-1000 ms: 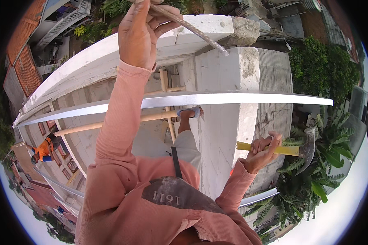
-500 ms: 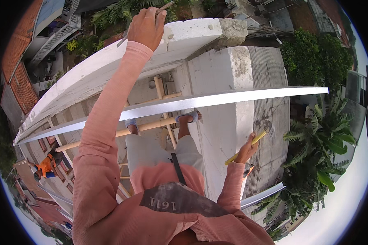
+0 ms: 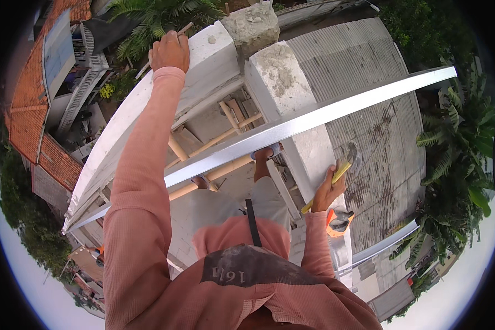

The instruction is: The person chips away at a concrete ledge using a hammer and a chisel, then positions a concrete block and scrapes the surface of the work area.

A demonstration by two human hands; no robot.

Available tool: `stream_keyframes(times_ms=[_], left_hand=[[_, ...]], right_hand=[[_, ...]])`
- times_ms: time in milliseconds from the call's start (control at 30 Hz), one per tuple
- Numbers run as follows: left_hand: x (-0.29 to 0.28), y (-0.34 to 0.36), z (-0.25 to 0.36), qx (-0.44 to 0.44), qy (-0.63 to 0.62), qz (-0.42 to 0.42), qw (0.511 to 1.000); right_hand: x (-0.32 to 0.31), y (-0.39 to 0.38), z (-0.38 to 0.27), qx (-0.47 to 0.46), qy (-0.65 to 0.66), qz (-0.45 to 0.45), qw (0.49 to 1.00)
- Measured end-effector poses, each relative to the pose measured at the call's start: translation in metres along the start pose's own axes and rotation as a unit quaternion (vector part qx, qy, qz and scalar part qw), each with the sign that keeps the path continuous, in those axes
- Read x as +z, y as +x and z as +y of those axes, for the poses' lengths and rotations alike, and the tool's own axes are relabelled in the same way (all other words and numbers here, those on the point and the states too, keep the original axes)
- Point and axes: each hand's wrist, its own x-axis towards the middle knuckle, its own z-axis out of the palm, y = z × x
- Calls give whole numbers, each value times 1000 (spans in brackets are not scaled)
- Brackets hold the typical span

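My left hand (image 3: 169,52) is raised at the far left, its fingers closed round a thin rod (image 3: 186,28) above the top of a white block wall (image 3: 206,52). The rod's two ends stick out on either side of the fist. My right hand (image 3: 328,190) grips a hammer (image 3: 342,169) by its yellow handle, over the right-hand wall; its dark head is blurred. Between my arms a long silver metal channel (image 3: 297,125) slants across, spanning both walls. My left forearm hides part of it. Neither hand touches the channel.
Below the channel my feet rest near bamboo poles (image 3: 225,168). An orange and dark tool (image 3: 333,223) lies on the right wall (image 3: 308,148), beside my right wrist. A corrugated roof (image 3: 374,137) adjoins that wall. Another metal channel (image 3: 385,242) lies at the lower right.
The view has turned, so the channel slants more steeply and more of the corrugated roof shows. The co-worker in orange is now almost out of sight. Both hands keep their holds.
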Motion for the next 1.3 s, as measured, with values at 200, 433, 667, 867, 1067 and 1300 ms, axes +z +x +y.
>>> stream_keyframes(times_ms=[200,433,667,867,1067,1300], left_hand=[[2,1,1,-31,41,-12,999],[5,2,1,-13,78,5,997],[14,0,-12,57,63,36,996],[12,0,-16,21,79,21,996],[16,1,-19,44,50,50,997],[14,0,-18,32,73,41,996]], right_hand=[[-4,2,-20,36,-59,-34,997],[0,2,-10,76,-106,-60,990],[6,-8,10,109,-115,-43,986],[4,-11,7,112,-120,-60,985],[1,-7,-2,86,-78,-33,993],[-7,-5,2,82,-90,-75,990]])
